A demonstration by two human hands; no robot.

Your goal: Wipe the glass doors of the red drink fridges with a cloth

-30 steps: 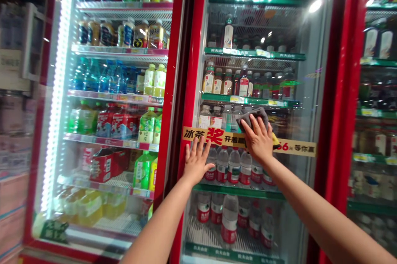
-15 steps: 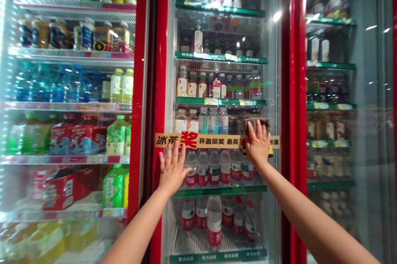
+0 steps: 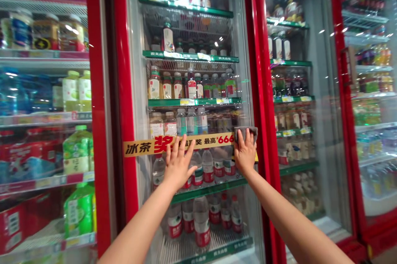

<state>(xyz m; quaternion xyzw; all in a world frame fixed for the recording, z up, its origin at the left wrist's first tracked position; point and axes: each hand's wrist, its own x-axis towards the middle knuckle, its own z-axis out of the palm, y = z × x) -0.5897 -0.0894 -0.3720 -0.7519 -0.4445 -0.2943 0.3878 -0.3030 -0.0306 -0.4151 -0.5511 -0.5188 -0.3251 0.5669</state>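
Note:
My left hand [image 3: 178, 164] lies flat and open on the glass door [image 3: 139, 74] of a red drinks fridge, fingers spread over the yellow sticker strip [image 3: 145, 147]. My right hand [image 3: 245, 152] presses a grey cloth [image 3: 246, 133] against the same glass, at the strip's right end close to the red door frame [image 3: 263, 103]. Behind the glass stand rows of water bottles [image 3: 201, 218] with red labels and tea bottles [image 3: 167, 86] on green-edged shelves.
A second fridge [image 3: 46, 103] with green, yellow and blue drink bottles stands to the left. More red-framed fridges [image 3: 344, 90] with bottles continue on the right. A strip of floor shows at the bottom right.
My view has swung to the right. My right hand has slid the cloth rightward along the sticker strip to the door's right edge. My left hand stays flat on the glass.

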